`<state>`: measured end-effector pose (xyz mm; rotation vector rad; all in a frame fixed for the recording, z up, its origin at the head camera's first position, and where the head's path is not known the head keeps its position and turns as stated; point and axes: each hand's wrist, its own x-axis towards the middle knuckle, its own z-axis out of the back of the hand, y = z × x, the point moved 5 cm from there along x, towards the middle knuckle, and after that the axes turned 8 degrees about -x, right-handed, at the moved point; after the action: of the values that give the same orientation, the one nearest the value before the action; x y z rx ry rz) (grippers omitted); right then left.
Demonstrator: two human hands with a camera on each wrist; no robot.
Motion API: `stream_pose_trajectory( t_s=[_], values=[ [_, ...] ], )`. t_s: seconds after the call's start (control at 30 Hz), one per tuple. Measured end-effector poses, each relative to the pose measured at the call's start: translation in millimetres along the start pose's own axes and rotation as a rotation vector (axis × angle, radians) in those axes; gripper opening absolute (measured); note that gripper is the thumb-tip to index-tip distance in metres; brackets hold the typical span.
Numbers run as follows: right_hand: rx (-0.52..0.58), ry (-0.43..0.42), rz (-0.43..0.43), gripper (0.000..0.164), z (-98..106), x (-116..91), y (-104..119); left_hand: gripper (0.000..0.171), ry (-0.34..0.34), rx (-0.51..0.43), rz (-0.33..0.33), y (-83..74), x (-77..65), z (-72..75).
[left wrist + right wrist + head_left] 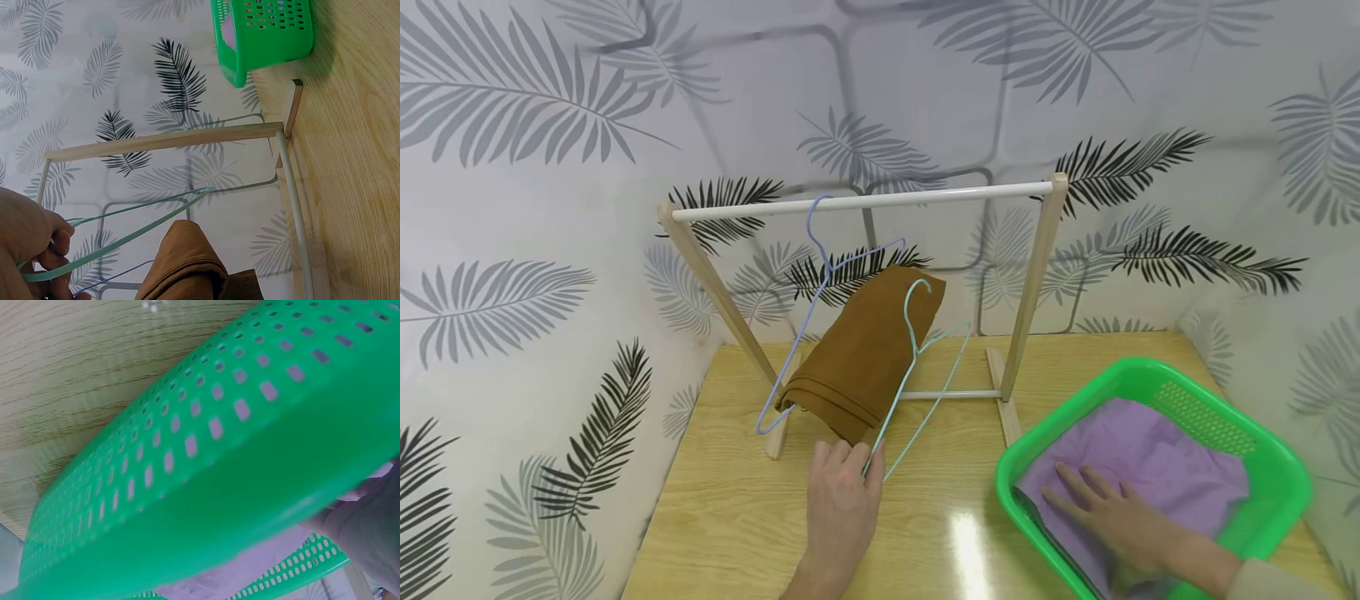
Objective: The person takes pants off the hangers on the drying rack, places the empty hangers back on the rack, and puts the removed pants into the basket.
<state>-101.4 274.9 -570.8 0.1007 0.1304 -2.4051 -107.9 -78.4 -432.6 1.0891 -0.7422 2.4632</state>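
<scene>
My left hand [842, 497] grips the lower end of a mint-green clothes hanger [915, 352], whose hook points up and away. In the left wrist view, curled fingers [57, 242] wrap the hanger's bar. Just beyond it, a brown folded garment [865, 350] hangs over a lavender hanger [810, 312], hooked on the white rod [887, 200] of a small wooden rack. At the right, my right hand [1123, 521] rests with spread fingers on a purple cloth [1157, 446] inside a green basket [1285, 475]. The basket wall covers most of that hand in the right wrist view.
The rack's wooden posts [1033, 283] stand on feet at the back of the wooden table [722, 517]. A lower white bar [951, 394] joins them. Leaf-patterned wall covering [550, 292] encloses the back and sides. A dark edge of fabric shows along the basket's left inside.
</scene>
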Motion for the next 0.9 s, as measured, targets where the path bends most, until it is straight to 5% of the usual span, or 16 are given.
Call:
stream_pose_trajectory(
  t_s=[0.9],
  values=[
    [-0.006,-0.001,0.002,0.146,3.6,-1.8,1.3,0.035,-0.004,-0.010,0.022,1.6,-1.4,0.8]
  ],
)
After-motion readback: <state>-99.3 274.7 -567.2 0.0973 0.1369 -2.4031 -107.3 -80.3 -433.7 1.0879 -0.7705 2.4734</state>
